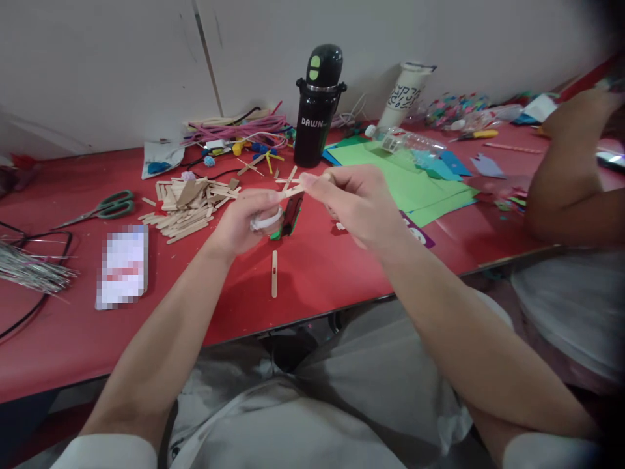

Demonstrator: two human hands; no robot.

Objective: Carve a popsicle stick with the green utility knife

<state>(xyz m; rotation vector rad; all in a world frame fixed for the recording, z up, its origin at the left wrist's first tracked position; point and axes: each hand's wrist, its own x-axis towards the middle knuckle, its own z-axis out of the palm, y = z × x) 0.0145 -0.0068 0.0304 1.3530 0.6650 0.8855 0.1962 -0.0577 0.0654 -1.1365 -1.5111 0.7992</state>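
- I have both hands raised over the red table, brought together, thumb to thumb, near the middle of my view.
- My left hand pinches one end of a wooden stick; its forearm runs up toward one o'clock, and a white band rings a finger.
- My right hand grips the other end, thumb on top, fingers curled; its forearm points toward ten o'clock.
- Just under the held stick is a dark-and-green object; I cannot tell whether the left hand touches it.
- From that stick, a loose stick lies toward six o'clock, the stick pile at nine, the black bottle at one.
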